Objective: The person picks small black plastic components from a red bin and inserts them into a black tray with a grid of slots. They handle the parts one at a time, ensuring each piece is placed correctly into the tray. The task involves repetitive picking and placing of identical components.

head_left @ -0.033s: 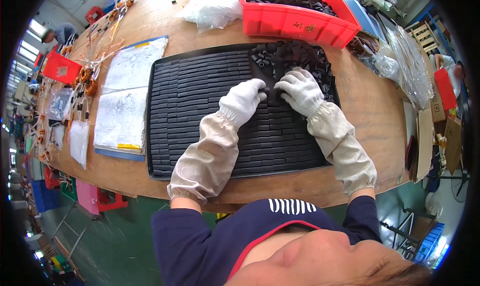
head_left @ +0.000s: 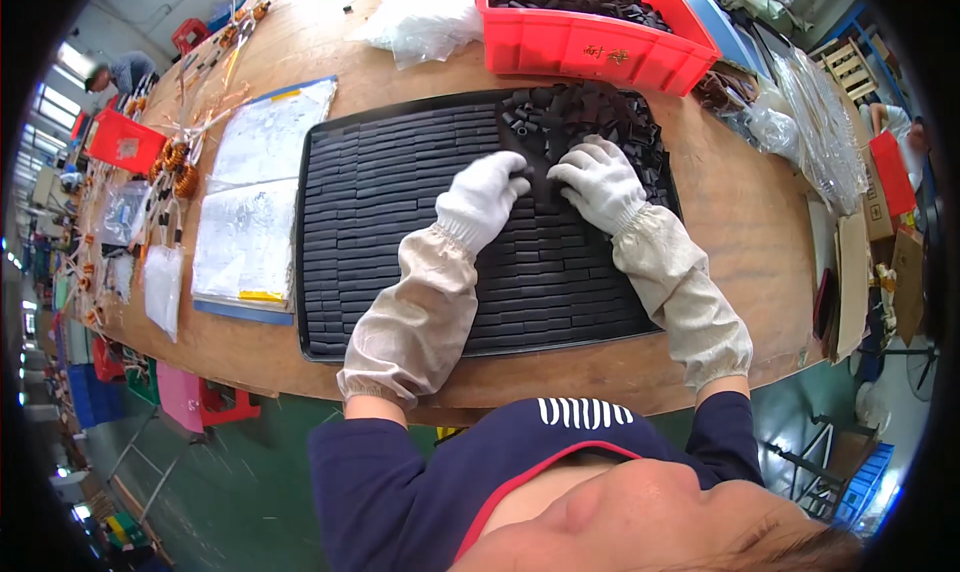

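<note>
A wide black tray (head_left: 301, 262) lies in front of me, filled over its left and near parts with short black tubes (head_left: 400, 222) laid in tight rows. At its far right corner similar tubes (head_left: 590, 107) lie in a loose heap. White gloves cover both hands. My left hand (head_left: 482, 200) is over the tray's middle, its thumb and fingers pinched at the edge of the rows; what they hold is too dark to make out. Just right of it, my right hand (head_left: 602, 184) curls its fingers down by the loose heap, fingertips closed on something hidden against the black.
Behind the tray stands a red bin (head_left: 600, 57) of black tubes, beside a clear plastic bag (head_left: 425, 27). Papers in a blue folder (head_left: 245, 232) lie left. Copper-coloured coils (head_left: 185, 180) and a small red bin (head_left: 127, 140) are farther left. Plastic wrap (head_left: 820, 132) and cardboard (head_left: 850, 282) are right.
My left hand's fingertips have shifted very slightly, still pinched. The whole view has moved a little; my right hand and the tubes look the same.
</note>
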